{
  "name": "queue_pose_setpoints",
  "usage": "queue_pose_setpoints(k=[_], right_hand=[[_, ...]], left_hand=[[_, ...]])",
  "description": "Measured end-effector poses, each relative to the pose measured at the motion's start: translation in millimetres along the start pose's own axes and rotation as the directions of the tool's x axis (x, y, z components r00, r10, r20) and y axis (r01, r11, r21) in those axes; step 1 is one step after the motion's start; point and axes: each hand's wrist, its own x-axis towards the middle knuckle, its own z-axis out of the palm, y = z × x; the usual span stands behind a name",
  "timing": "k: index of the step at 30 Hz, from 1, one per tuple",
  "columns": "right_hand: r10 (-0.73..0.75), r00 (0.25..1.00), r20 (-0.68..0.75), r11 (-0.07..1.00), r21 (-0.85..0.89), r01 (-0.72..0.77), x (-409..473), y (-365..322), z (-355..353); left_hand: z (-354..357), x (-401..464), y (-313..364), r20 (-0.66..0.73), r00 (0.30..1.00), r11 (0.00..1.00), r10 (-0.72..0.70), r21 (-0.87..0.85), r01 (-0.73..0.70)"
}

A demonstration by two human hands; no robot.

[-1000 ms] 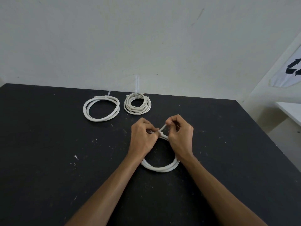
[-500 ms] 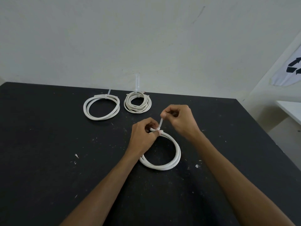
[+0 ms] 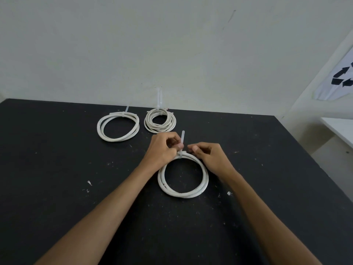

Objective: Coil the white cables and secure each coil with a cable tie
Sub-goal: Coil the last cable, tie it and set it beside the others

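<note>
Left hand [image 3: 162, 150] pinches the cable tie [image 3: 182, 138] atop the near coil [image 3: 183, 176]; right hand [image 3: 208, 155] curled beside, seemingly gripping the coil.

Just a scuffed black table [image 3: 57, 169] flecked with white specks, a plain pale wall [image 3: 133, 44] behind, and a white bag showing a recycling symbol [image 3: 342, 79] at right.

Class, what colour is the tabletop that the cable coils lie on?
Black, flecked with small white marks: the tabletop shows best in the head view.
</note>
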Motion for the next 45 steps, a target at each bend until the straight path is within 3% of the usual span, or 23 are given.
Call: queue_pose_setpoints(k=[6, 12, 21, 28, 36, 40, 45], right_hand=[[0.005, 0.977, 0.215, 0.982, 0.181, -0.045, -4.2, -23.7, -10.6], [-0.069, 0.987, 0.148, 0.986, 0.159, 0.045, -9.5, -38.4, -15.0], [-0.243, 0.969, 0.040, 0.970, -0.010, 0.244, -3.0, -41.3, -3.7], [-0.302, 0.953, 0.015, 0.952, -0.047, 0.302, -5.5, -37.4, 9.7], [-0.281, 0.960, 0.013, 0.957, -0.063, 0.282, -5.6, -42.5, 7.1], [-0.264, 0.964, 0.015, 0.951, -0.162, 0.263, -5.2, -40.7, 6.5], [-0.112, 0.993, 0.042, 0.952, -0.283, 0.120, -16.9, -30.3, -3.8]], left_hand=[[-17.3, 12.4, 19.1, 0.074, 0.997, 0.997, 0.026, 0.066, -0.031], [-46.1, 19.3, 47.5, 0.207, 0.977, 0.997, 0.051, 0.045, -0.062], [-58.1, 18.2, 62.5, 0.163, 0.982, 0.988, 0.098, 0.105, -0.116], [-50.1, 14.2, 59.0, 0.065, 0.995, 0.991, 0.079, 0.105, -0.086], [-44.5, 15.5, 60.6, -0.006, 0.996, 0.994, 0.088, 0.071, -0.088], [-48.3, 16.9, 57.7, 0.029, 0.999, 0.999, 0.021, 0.046, -0.022], [-54.8, 17.8, 41.7, 0.005, 0.999, 0.997, -0.046, -0.057, 0.046]])
